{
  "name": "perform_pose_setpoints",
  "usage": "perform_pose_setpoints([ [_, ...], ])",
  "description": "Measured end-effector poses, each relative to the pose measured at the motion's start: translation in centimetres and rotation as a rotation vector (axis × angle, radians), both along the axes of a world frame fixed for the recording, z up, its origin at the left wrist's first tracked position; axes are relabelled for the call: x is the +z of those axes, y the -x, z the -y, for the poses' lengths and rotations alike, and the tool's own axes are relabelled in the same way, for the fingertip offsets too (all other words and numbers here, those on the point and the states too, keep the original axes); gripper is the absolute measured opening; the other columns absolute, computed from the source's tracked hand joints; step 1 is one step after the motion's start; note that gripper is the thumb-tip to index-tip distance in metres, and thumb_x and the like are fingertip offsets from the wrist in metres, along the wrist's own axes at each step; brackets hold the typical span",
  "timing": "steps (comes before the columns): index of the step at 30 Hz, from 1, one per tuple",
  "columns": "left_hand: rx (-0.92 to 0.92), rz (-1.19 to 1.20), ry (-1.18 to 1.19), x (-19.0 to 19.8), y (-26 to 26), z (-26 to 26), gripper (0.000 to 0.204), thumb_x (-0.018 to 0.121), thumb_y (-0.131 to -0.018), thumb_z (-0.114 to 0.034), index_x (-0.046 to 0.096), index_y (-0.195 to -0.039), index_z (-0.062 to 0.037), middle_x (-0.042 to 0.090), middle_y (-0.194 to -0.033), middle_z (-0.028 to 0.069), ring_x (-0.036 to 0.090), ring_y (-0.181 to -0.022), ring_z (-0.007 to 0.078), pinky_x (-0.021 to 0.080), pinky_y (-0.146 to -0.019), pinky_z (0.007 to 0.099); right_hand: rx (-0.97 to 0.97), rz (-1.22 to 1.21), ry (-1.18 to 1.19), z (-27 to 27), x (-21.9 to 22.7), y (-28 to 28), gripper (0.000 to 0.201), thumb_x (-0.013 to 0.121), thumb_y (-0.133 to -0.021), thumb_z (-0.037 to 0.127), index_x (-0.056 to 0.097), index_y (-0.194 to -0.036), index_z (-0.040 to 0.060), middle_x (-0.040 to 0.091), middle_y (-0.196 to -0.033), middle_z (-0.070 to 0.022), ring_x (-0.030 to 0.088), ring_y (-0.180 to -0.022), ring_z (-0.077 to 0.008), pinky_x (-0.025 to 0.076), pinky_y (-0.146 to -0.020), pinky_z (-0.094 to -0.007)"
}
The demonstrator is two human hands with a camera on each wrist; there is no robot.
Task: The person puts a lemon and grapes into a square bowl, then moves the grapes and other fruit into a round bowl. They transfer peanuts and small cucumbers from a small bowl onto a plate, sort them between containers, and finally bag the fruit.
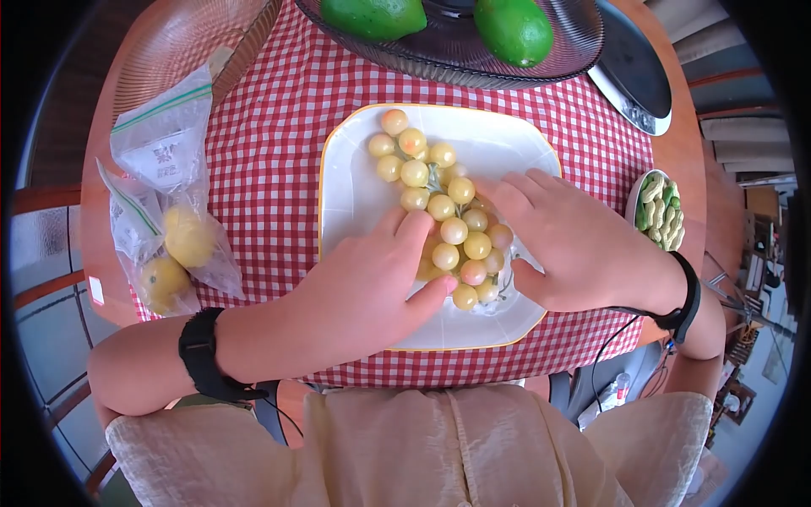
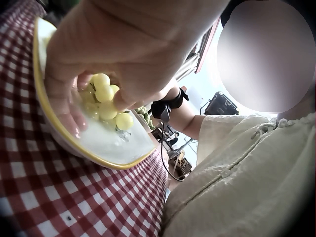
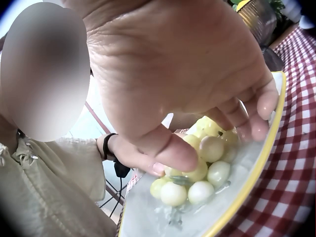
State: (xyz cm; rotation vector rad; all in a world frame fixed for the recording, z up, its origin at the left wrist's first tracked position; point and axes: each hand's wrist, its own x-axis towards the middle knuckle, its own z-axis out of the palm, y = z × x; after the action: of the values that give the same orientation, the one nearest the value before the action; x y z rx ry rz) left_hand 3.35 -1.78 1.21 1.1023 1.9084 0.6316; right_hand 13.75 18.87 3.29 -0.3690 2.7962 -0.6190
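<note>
A: Where are the grapes?

B: The bunch of grapes (image 1: 454, 230) lies on the white plate (image 1: 351, 165), on the checked cloth (image 1: 270, 194), right in front of the person.

A: Why there?

B: I think it's so both hands can reach. The plate is wide, so the bunch has room, and its raised edge may stop grapes rolling off.

A: What is the left hand (image 1: 363, 270) doing?

B: It grips the left side of the bunch, with bent fingers and the thumb on the near side. Maybe that's so the bunch can't slide.

A: And the right hand (image 1: 562, 241)?

B: It lies loosely over the right side, fingers and thumb spread apart. I don't see it squeezing. I guess it just steadies that side.

A: Why are the other things around the outside?

B: That gives the arms room, I suppose. Clear bags (image 1: 165, 127) with yellow fruit (image 1: 190, 237) lie on the left. The glass bowl (image 1: 456, 63) with green fruit (image 1: 517, 32) is on the far side. Pods (image 1: 659, 211) sit on the right.

A: And the cloth?

B: It may stop the plate slipping on the wooden worktop (image 1: 686, 160).
</note>
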Motion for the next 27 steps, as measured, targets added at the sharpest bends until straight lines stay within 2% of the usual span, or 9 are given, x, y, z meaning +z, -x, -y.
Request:
perform_pose_setpoints([
  [3, 0.004, -0.114, -0.123, -0.5, -0.4, 0.3, 0.037, 0.065, -0.085, -0.02, 0.042, -0.106, 0.0012, 0.055, -0.1, 0.0213, 0.061, -0.077, 0.0385, 0.048, -0.064, 0.0443, -0.016, 0.066, 0.087, -0.1, 0.0, 0.2, 0.062, 0.068, -0.071, 0.015, 0.041, -0.121, -0.0109, 0.055, -0.103, -0.0198, 0.053, -0.097, -0.0357, 0.045, -0.085, -0.0414],
  [8, 0.034, -0.17, -0.07, -0.3, -1.1, -0.3, 0.034, 0.062, -0.085, -0.019, 0.043, -0.104, 0.0013, 0.054, -0.096, 0.0202, 0.06, -0.068, 0.0385, 0.049, -0.057, 0.044, -0.062, 0.053, -0.041, 1.2, -0.4, 0.2, 0.059, 0.076, -0.071, 0.029, 0.043, -0.105, -0.0065, 0.055, -0.099, -0.0212, 0.055, -0.093, -0.035, 0.046, -0.08, -0.0417],
  [11, 0.004, -0.299, -0.087, -0.6, -0.5, -0.9, 0.031, 0.063, -0.085, -0.023, 0.048, -0.097, 0.001, 0.055, -0.092, 0.0175, 0.06, -0.064, 0.0359, 0.049, -0.055, 0.0431, -0.092, 0.098, -0.035, 1.3, -0.6, 0.1, 0.074, 0.079, -0.07, 0.036, 0.04, -0.119, -0.0032, 0.055, -0.101, -0.0205, 0.055, -0.093, -0.0385, 0.045, -0.081, -0.044],
  [12, -0.061, -0.436, -0.118, -0.7, 0.0, -1.1, 0.03, 0.064, -0.084, -0.026, 0.051, -0.092, 0.0005, 0.056, -0.089, 0.0158, 0.06, -0.063, 0.0346, 0.049, -0.054, 0.0426, -0.086, 0.091, -0.032, 1.3, -0.6, 0.5, 0.074, 0.079, -0.07, 0.036, 0.04, -0.119, -0.0032, 0.055, -0.101, -0.0205, 0.055, -0.093, -0.0385, 0.045, -0.081, -0.044],
  [15, -0.066, -0.468, -0.093, -1.1, 0.7, -1.3, 0.03, 0.065, -0.084, -0.029, 0.056, -0.081, -0.0013, 0.057, -0.085, 0.0121, 0.06, -0.061, 0.0319, 0.049, -0.052, 0.0407, -0.176, 0.337, 0.003, 1.1, -0.2, 1.0, 0.07, 0.079, -0.071, 0.037, 0.041, -0.116, -0.0017, 0.057, -0.102, -0.0224, 0.057, -0.095, -0.0391, 0.046, -0.081, -0.0452],
  [18, -0.049, -0.433, -0.095, -1.2, 0.9, -1.2, 0.028, 0.065, -0.084, -0.03, 0.058, -0.078, -0.0031, 0.057, -0.082, 0.0102, 0.06, -0.063, 0.0299, 0.049, -0.054, 0.0393, -0.199, 0.373, 0.101, 0.7, -0.6, 0.5, 0.07, 0.077, -0.074, 0.033, 0.039, -0.122, -0.0015, 0.058, -0.104, -0.0243, 0.057, -0.1, -0.0394, 0.047, -0.083, -0.0449],
  [20, -0.05, -0.415, -0.112, -1.2, 1.1, -1.0, 0.028, 0.066, -0.084, -0.03, 0.059, -0.078, -0.0036, 0.057, -0.083, 0.01, 0.06, -0.064, 0.0294, 0.049, -0.055, 0.039, -0.041, 0.068, 0.189, 0.0, -1.3, -0.2, 0.058, 0.072, -0.078, 0.019, 0.038, -0.119, -0.0045, 0.059, -0.092, -0.0227, 0.058, -0.091, -0.0392, 0.047, -0.078, -0.0448],
  [23, -0.07, -0.378, -0.106, -0.8, 1.3, -0.7, 0.026, 0.066, -0.085, -0.029, 0.06, -0.079, -0.0043, 0.057, -0.082, 0.0098, 0.06, -0.065, 0.0292, 0.048, -0.056, 0.0392, 0.014, 0.128, 0.187, -0.9, -0.2, -0.2, 0.054, 0.066, -0.08, 0.009, 0.04, -0.126, -0.0006, 0.058, -0.094, -0.021, 0.057, -0.093, -0.0394, 0.047, -0.079, -0.0457],
  [27, -0.101, -0.375, -0.148, -0.7, 0.9, -0.3, 0.025, 0.065, -0.085, -0.026, 0.058, -0.075, -0.0035, 0.057, -0.08, 0.0104, 0.059, -0.063, 0.0304, 0.047, -0.054, 0.0403, -0.028, 0.077, 0.227, -1.8, -0.2, 0.9, 0.041, 0.059, -0.081, 0.004, 0.049, -0.12, 0.0008, 0.057, -0.094, -0.021, 0.056, -0.094, -0.0391, 0.047, -0.081, -0.0461],
])
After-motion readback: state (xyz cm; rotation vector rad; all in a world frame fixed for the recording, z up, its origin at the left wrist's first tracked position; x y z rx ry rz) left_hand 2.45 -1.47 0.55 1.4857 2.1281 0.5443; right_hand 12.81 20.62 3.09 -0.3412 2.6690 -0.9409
